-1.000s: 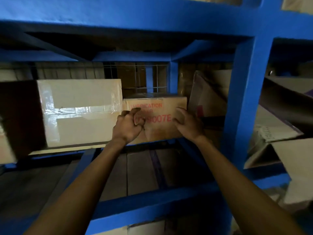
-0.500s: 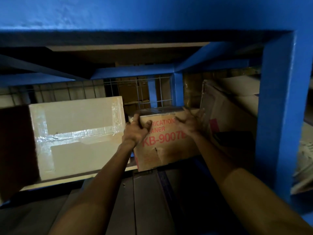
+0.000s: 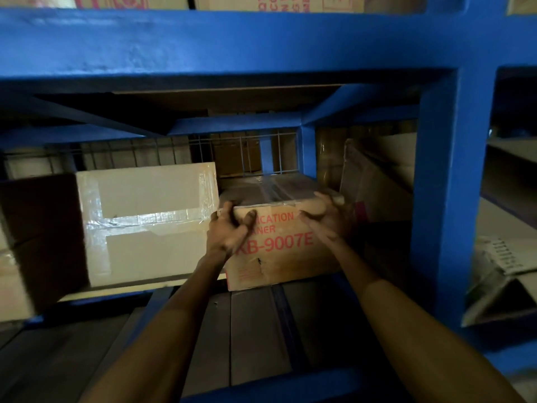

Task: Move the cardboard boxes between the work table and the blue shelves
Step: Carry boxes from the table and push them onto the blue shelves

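A brown cardboard box (image 3: 286,257) with red print "KB-9007E" sits inside the blue shelves (image 3: 438,199), its front face tilted towards me and its taped top showing. My left hand (image 3: 228,232) grips the box's upper left front corner, fingers curled over the edge. My right hand (image 3: 327,218) holds the upper right corner, fingers over the top. Both forearms reach in from the bottom of the view.
A larger pale box (image 3: 148,222) wrapped in clear tape stands directly left of the brown box. Leaning cardboard (image 3: 374,181) fills the space on the right. A wire grid (image 3: 241,154) closes the shelf's back. A thick blue beam (image 3: 232,45) runs overhead, with more boxes above.
The brown box has been pulled forward and tipped, so its top now shows. Both hands shifted from its front face to its upper corners. My head has moved closer.
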